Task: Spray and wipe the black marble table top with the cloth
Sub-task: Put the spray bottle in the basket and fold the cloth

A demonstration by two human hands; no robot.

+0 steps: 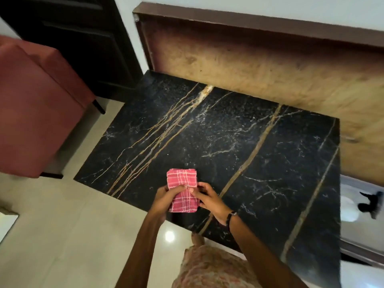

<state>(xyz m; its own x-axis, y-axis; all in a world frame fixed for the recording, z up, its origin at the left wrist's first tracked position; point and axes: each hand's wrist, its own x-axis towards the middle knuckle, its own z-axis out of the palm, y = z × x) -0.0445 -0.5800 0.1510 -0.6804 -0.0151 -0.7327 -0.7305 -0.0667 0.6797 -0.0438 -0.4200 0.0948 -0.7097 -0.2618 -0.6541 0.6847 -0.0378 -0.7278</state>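
A folded pink checked cloth is held over the near left edge of the black marble table top. My left hand grips the cloth from the left side. My right hand pinches its right edge with thumb and fingers. The marble has gold and white veins, and fine white specks lie on it around the middle. No spray bottle is in view.
A red upholstered seat stands left of the table on the pale tiled floor. A brown wooden panel rises behind the table against the wall. A dark door is at the back left. A glossy surface lies right of the table.
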